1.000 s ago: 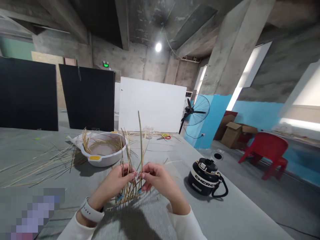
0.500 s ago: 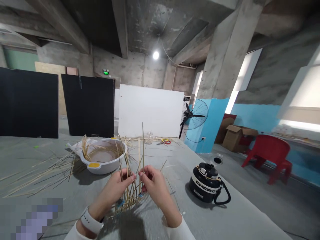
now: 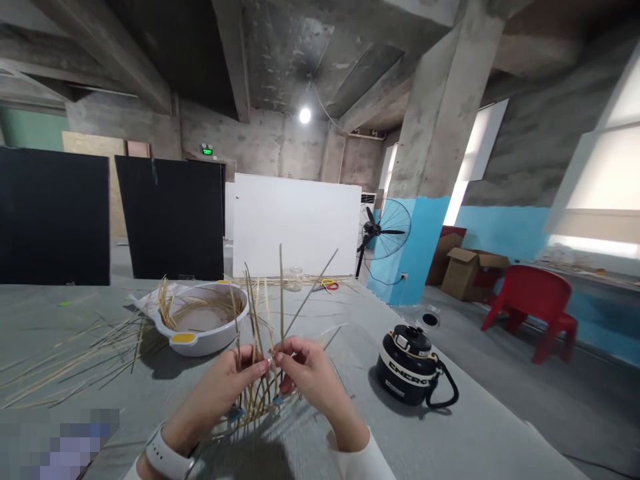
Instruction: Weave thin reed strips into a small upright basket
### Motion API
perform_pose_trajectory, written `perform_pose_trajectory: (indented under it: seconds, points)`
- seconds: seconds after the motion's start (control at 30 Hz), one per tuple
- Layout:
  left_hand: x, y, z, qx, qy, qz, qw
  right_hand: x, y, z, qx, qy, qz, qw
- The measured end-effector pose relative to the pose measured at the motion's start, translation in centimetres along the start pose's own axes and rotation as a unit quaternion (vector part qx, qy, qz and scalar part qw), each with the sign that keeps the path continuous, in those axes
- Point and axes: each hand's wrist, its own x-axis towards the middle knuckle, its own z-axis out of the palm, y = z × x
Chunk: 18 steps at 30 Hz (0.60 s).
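Two hands meet fingertip to fingertip over the grey table (image 3: 450,440): the left hand (image 3: 227,383) and right hand (image 3: 307,370) both pinch upright stalks of a straw bundle (image 3: 260,373) standing between them, its base just below the fingers. Several stalks rise above the hands; an exact count cannot be told. One white basin (image 3: 205,333) holding straw lies behind, one black jug (image 3: 410,367) to the right.

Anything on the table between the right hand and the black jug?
Head view: nothing; bare grey table between right hand and black jug.
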Motion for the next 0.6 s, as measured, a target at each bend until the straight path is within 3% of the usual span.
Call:
perform_pose_trajectory:
  seconds: [0.27,0.4,0.6]
  points:
    - [0.1,-0.4,-0.8,-0.017,-0.009,-0.013,1.0,-0.1,0.0,0.4,-0.008,0.01,0.019,1.0]
    - [0.3,-0.8,-0.5,-0.077,0.01,-0.006,0.997,0.0,0.4,0.2,-0.049,-0.012,0.009,0.999]
    - [0.4,-1.0,-0.2,-0.081,-0.004,-0.007,0.997,-0.1,0.1,-0.2,-0.06,-0.039,0.034,0.997]
